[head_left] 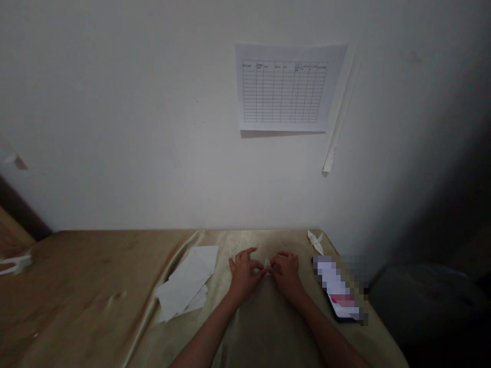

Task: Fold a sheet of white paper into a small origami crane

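Observation:
My left hand (244, 273) and my right hand (286, 271) meet over the tan cloth on the table (264, 327). Both pinch a small white folded paper piece (267, 263) between their fingertips, the fingers curled around it. Most of the piece is hidden by the fingers. A loose stack of white paper sheets (187, 283) lies just left of my left hand.
A phone with a lit screen (339, 291) lies to the right of my right hand near the table's edge. A small folded white paper shape (315, 241) sits at the far right corner. A printed grid sheet (286, 87) hangs on the wall. White object (15, 263) at far left.

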`<act>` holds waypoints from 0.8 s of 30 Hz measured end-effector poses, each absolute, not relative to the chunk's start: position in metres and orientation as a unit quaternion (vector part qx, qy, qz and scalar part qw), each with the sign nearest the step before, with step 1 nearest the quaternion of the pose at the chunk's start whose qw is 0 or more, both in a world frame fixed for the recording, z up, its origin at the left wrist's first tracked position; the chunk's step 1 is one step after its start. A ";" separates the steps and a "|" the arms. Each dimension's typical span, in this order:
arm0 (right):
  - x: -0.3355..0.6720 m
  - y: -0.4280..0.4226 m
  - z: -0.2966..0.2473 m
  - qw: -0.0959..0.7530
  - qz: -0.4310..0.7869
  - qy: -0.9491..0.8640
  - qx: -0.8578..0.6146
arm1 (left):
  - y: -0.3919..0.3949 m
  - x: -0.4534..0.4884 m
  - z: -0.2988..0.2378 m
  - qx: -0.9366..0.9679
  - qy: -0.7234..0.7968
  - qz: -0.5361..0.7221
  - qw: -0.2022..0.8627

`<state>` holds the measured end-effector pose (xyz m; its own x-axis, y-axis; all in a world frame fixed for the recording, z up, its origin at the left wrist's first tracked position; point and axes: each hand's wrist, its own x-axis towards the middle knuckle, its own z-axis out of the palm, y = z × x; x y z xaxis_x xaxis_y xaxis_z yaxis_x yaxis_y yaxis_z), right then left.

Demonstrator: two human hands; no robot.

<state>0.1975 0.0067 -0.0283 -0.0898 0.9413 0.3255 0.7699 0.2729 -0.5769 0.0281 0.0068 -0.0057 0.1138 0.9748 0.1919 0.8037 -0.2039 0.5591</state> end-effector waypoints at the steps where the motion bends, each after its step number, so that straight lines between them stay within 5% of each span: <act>1: 0.197 0.006 -0.028 0.324 0.122 -0.727 -0.592 | 0.006 0.029 -0.005 0.729 0.613 0.257 0.161; 24: 0.204 0.011 -0.035 0.290 0.083 -0.715 -0.631 | 0.003 0.028 -0.005 0.755 0.603 0.216 0.143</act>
